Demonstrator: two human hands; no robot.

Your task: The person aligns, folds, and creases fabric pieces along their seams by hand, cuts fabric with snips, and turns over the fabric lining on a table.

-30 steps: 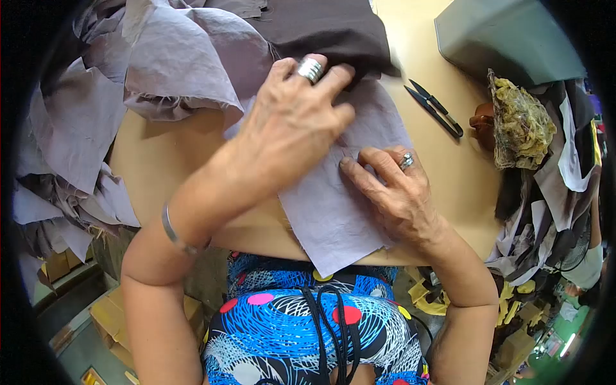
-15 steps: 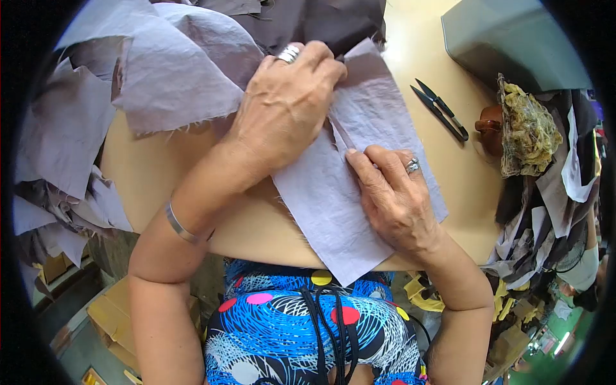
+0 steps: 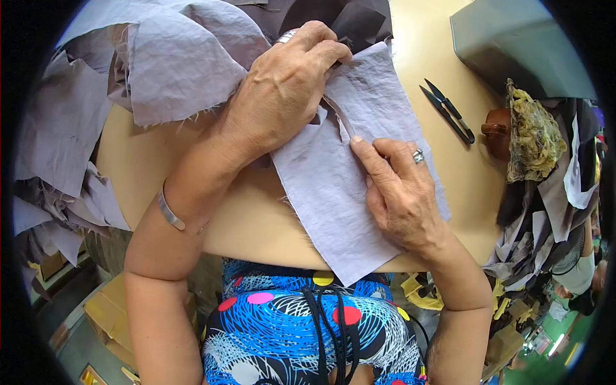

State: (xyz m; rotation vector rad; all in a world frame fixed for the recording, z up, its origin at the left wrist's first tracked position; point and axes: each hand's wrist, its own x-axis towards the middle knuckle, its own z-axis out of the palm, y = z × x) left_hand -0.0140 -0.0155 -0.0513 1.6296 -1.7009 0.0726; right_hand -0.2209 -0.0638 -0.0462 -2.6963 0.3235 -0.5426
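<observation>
In the head view, the person's left hand (image 3: 276, 93) has its fingers bent inward at the upper part of a pale lilac cloth (image 3: 340, 212); I can't see beneath them to tell how tightly they close. The right hand (image 3: 404, 192) is partly curled lower down, a fingertip touching the end of a narrow raised strip (image 3: 340, 119) running between the hands; whether it pinches or only presses, I can't tell. The cloth lies slantwise on the surface (image 3: 475, 212), its lower corner past the near edge. My reading is that the strip is being drawn straight and steadied; handling it from here calls for even tension without puckering the cloth. Dark cloth (image 3: 308, 14) lies beyond the left hand. To the right are black snips (image 3: 470, 137), apart from both hands, and a brown pot (image 3: 497, 131). I can't make out any brand, label or writing.
</observation>
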